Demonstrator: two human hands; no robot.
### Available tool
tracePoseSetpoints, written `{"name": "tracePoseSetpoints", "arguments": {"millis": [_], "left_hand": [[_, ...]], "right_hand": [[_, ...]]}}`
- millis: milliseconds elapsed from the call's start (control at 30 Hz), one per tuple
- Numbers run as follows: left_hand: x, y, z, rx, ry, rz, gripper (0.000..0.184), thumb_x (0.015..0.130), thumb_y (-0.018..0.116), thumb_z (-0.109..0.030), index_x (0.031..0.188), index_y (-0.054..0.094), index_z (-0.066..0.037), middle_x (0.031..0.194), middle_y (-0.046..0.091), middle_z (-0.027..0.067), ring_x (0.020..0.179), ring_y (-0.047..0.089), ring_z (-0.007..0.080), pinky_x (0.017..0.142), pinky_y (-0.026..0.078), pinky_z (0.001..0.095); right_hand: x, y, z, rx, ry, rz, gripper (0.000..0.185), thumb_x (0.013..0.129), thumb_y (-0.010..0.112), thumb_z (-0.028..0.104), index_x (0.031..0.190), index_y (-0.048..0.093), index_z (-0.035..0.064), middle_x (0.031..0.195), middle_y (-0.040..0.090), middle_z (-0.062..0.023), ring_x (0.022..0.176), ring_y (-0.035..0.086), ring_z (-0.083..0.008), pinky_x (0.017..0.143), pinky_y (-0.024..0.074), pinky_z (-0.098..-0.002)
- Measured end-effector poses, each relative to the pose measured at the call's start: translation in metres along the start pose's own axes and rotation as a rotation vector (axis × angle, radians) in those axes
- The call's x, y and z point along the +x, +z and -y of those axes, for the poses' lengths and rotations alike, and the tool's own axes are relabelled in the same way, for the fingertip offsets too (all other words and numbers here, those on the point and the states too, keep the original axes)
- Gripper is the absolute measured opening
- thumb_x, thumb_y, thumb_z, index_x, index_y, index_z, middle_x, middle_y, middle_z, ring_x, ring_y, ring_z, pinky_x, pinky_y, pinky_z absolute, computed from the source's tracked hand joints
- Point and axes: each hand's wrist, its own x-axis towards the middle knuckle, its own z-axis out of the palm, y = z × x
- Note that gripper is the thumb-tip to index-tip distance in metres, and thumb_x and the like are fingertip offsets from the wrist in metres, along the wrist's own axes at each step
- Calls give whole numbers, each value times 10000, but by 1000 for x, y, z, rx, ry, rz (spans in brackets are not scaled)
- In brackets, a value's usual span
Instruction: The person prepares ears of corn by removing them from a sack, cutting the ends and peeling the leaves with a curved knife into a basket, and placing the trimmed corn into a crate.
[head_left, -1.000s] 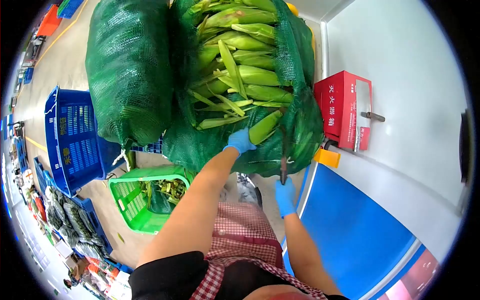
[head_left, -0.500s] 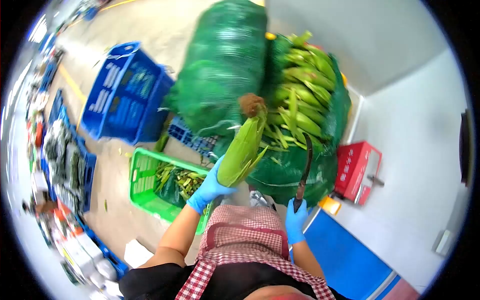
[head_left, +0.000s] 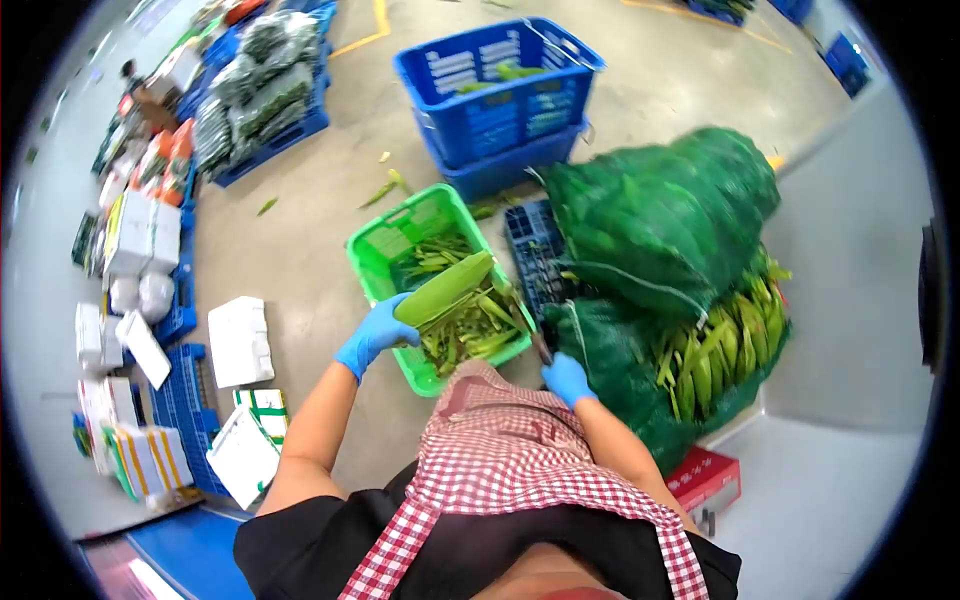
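Gloved hands hold an ear of corn and a knife by a green crate

Well to the left of the left hand, a white foam box (head_left: 240, 343) sits on the floor. The left hand (head_left: 375, 338), in a blue glove, curls around the near end of a husked-over ear of corn (head_left: 447, 291); the far end points away over a green crate (head_left: 383, 247) holding green scraps. The ear looks firm and fairly light, its leaves smooth, perhaps slippery against the glove; the thick middle or an end should give the surest hold, clear of the blade. Farther right, the right hand (head_left: 567, 378), also gloved, is closed around a dark knife (head_left: 530, 328), blade pointing forward beside the crate's right edge. Right of that hand, a green mesh sack (head_left: 665, 215) bulges.
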Motion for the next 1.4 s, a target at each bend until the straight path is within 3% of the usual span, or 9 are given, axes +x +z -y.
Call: {"name": "tracePoseSetpoints", "arguments": {"millis": [300,567,667,933,1000,1100,1200,1267,1400], "left_hand": [[3,-36,-14,-1219,483,-211,580,709,685,-49,1242,459,-12,1142,566,96,1058,541,239,941,427,345],[87,-43,-33,-1214,433,-473,357,679,721,21,1013,598,-13,998,625,75,923,582,206,849,467,322],[123,-15,-12,-1116,490,-583,425,644,736,48,1038,586,-5,1022,620,80,927,584,210,830,484,329],[172,-2,9,-1146,-106,-396,486,710,738,-119,1155,542,-103,1109,588,62,1043,534,222,919,398,346],[224,-6,-23,-1204,138,-253,490,736,729,-153,1179,524,-107,1120,578,75,1050,526,224,943,398,348],[304,-33,-107,137,1000,-545,320,816,645,-157,1116,547,-104,1028,588,97,959,539,174,852,460,325],[313,-8,-212,-862,398,-24,190,899,490,-263,983,566,-110,829,564,48,807,504,140,734,440,324],[275,67,-237,-664,343,-125,230,887,491,-245,1028,580,-86,859,588,14,810,524,128,764,438,295],[173,229,-194,80,-33,1057,238,883,517,-221,990,617,-33,928,646,60,769,607,142,694,486,267]], "right_hand": [[-4,-47,126,236,-192,-252,319,798,575,306,919,530,16,808,603,-248,782,585,-425,649,454,-458],[-18,-80,254,1344,-579,-752,140,873,574,92,970,475,70,684,497,1,576,478,-57,510,388,-217],[39,12,175,142,-199,-342,430,828,541,292,1101,479,-35,919,598,-271,887,561,-462,768,456,-467],[10,0,21,302,281,-133,299,793,549,245,896,517,-34,685,588,-193,492,581,-274,446,473,-379],[-4,4,-15,346,392,-112,391,753,539,310,925,562,-41,890,602,-276,841,597,-394,739,467,-461],[-36,22,-43,466,488,-51,393,756,541,316,919,571,-40,890,601,-278,839,594,-405,733,462,-462],[-103,3,-16,534,519,-69,414,782,526,370,948,596,-2,837,615,-262,794,604,-399,684,465,-461],[-109,67,-62,474,477,-193,397,782,534,353,952,597,0,812,620,-248,769,608,-392,667,465,-457],[-156,96,-90,872,701,-500,363,793,555,318,977,580,6,818,622,-243,773,610,-385,670,466,-457]]}}
